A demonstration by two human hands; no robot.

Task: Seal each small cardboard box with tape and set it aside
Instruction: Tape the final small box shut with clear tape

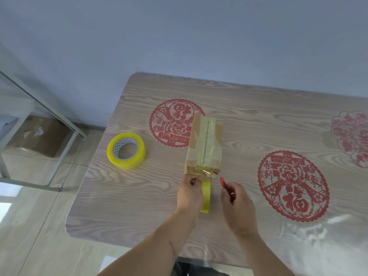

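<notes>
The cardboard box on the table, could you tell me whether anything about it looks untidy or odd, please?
The tape at the near end of the cardboard box is crumpled and wrinkled instead of lying flat. A loose yellow strip hangs from it toward the left hand. The right hand holds a red cutter close by.

Reaching forward from six o'clock, both bare forearms converging toward twelve. Left hand (190,193) lying knuckles up, fingers curling round a yellow tape roll (206,197). Right hand (237,206) at its three o'clock, curling round a red cutter (223,183) pointing toward eleven.
</notes>
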